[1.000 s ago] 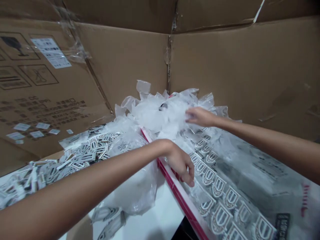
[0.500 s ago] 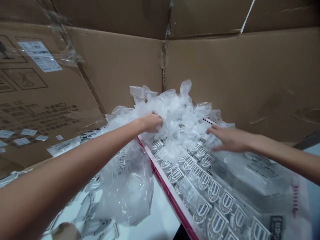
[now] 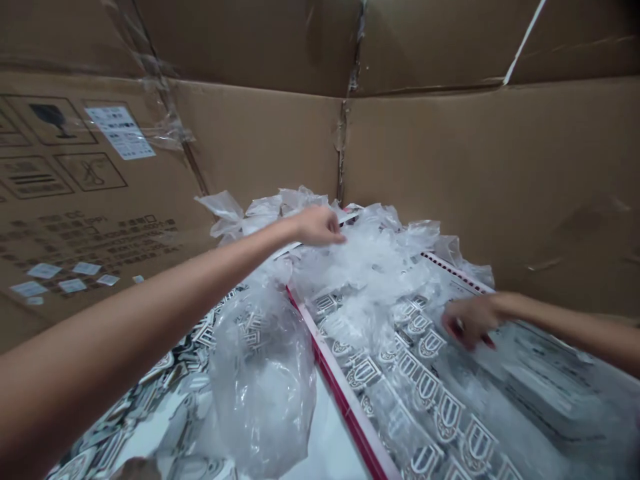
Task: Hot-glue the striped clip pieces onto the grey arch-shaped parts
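My left hand point(image 3: 320, 227) reaches far forward over a heap of crumpled clear plastic bags point(image 3: 370, 257) at the back of a red-edged tray point(image 3: 345, 407); its fingers are curled together at the top of the heap. My right hand point(image 3: 467, 321) lies lower on the right, fingers bent down onto the bagged shield-shaped emblem pieces point(image 3: 440, 407) that fill the tray in rows. A limp clear bag point(image 3: 263, 373) hangs over the tray's left edge.
Tall cardboard walls point(image 3: 450, 167) close in the back and right. A printed cardboard panel point(image 3: 75, 200) with labels stands at the left. Loose emblem pieces point(image 3: 150, 393) lie spread on the white surface left of the tray.
My left hand slid a little right along the top of the bag heap. My right hand drew back and down onto the rows of emblems. The view tilted slightly.
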